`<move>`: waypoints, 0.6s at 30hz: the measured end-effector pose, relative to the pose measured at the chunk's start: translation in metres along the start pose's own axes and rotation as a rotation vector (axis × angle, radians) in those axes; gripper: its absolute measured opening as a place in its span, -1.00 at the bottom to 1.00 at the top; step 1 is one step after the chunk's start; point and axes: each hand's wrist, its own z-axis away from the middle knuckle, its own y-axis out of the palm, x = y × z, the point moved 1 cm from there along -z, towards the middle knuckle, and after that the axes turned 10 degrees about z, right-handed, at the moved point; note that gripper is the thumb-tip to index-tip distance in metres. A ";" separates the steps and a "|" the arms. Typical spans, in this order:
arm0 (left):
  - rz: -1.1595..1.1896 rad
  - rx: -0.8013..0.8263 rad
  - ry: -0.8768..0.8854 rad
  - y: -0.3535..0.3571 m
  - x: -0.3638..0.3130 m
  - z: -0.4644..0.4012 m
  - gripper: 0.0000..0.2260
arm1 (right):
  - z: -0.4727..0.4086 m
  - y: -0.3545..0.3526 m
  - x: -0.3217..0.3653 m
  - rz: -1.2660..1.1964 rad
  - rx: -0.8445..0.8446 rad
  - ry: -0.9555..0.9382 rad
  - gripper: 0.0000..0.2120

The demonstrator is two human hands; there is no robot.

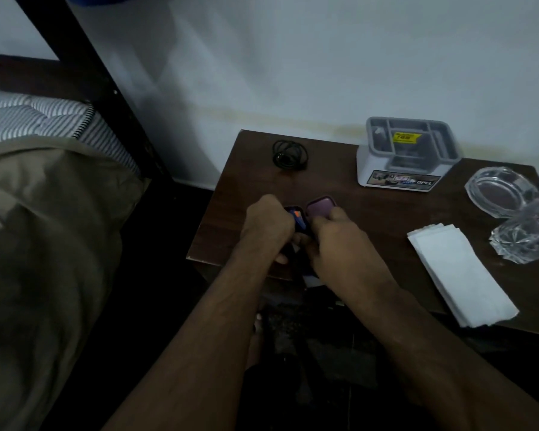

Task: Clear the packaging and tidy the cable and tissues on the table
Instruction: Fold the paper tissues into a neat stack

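Dim bedside counter (339,213): both hands, left (266,227) and right (339,241), grip closed on what seems a dark packet (298,219) at its near edge; removal follows, cable (290,155) and tissues (461,275) pending.

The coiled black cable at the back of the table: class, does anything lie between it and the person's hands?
Nothing visible does. Bare tabletop separates the cable from the left hand and right hand, though both hands are busy holding small packaging.
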 end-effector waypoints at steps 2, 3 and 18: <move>0.018 -0.006 -0.003 0.001 -0.001 0.000 -0.82 | 0.001 -0.007 -0.007 0.000 -0.087 0.044 -0.66; 0.029 -0.012 -0.002 0.002 -0.002 -0.001 -0.81 | 0.001 -0.011 -0.012 0.011 -0.137 0.069 -0.65; 0.585 0.139 -0.106 0.046 -0.032 0.013 -0.56 | 0.017 -0.017 -0.064 -0.177 0.012 -0.006 -0.24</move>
